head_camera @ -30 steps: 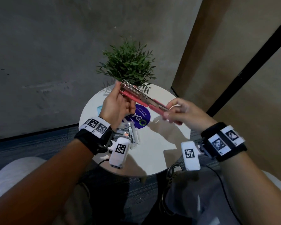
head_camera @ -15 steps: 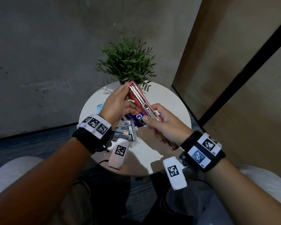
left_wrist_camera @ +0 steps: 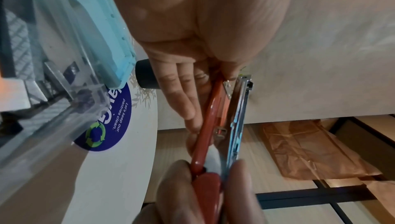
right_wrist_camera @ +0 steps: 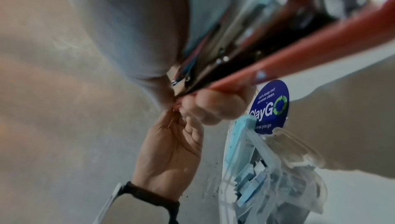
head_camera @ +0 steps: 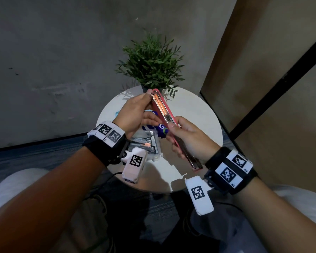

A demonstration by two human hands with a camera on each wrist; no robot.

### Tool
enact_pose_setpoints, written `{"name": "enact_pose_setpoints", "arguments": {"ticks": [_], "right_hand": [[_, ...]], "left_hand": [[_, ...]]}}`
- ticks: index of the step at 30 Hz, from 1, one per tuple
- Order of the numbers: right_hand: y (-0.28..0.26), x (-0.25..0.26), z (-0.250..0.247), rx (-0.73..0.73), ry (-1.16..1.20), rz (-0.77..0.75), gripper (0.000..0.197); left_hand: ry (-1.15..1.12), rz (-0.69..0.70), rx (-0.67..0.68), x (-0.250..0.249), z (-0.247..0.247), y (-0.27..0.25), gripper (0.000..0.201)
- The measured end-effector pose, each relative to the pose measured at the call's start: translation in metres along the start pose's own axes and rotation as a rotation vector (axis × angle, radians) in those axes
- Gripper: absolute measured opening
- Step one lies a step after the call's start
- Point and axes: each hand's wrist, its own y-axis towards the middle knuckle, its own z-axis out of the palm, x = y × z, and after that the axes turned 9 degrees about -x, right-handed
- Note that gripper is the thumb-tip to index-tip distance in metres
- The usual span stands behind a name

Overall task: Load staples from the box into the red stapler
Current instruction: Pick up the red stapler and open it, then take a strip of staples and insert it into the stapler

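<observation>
Head view, mid-frame above the table [head_camera: 199, 114]: both hands clamped the opened red stapler [head_camera: 169, 117] — left hand [head_camera: 135, 114] far end, right hand [head_camera: 192, 141] near end. Rigid, light, hinge floppy — grip both halves.

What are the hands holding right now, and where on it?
Both hold the opened red stapler: the left hand at its far end, the right hand around its near half.

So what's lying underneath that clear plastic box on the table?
A round blue sticker on the white round table pokes out beneath the clear plastic box; the rest is covered.
</observation>
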Motion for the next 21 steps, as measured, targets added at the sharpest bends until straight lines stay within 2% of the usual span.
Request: {"name": "enact_pose_setpoints", "arguments": {"ticks": [3,6,9,12,14,16,19,21], "right_hand": [[0.0,0.003,-0.002,-0.075,-0.075,-0.016,0.019],[-0.001,0.005,-0.006,-0.163,-0.212,-0.056,0.024],[0.0,0.005,-0.013,-0.239,-0.257,-0.057,0.023],[0.003,0.004,-0.022,-0.318,-0.273,-0.052,0.023],[0.005,0.006,-0.028,-0.36,-0.287,-0.056,0.024],[0.007,0.008,-0.032,-0.378,-0.302,-0.06,0.024],[0.008,0.012,-0.035,-0.388,-0.323,-0.067,0.024],[0.009,0.013,-0.034,-0.384,-0.332,-0.076,0.024]], "left_hand": [[0.017,-0.036,0.029,-0.004,0.0,-0.004,0.038],[0.086,-0.041,-0.009,-0.009,-0.008,-0.006,0.042],[0.26,0.032,-0.078,-0.015,-0.023,-0.006,0.04],[0.508,0.116,-0.096,-0.012,-0.039,-0.011,0.028],[0.76,0.2,-0.042,-0.006,-0.049,-0.016,0.022],[0.978,0.222,0.044,-0.001,-0.057,-0.022,0.016],[1.142,0.205,0.149,0.004,-0.062,-0.03,0.01],[1.189,0.208,0.172,0.007,-0.063,-0.032,0.008]]}}
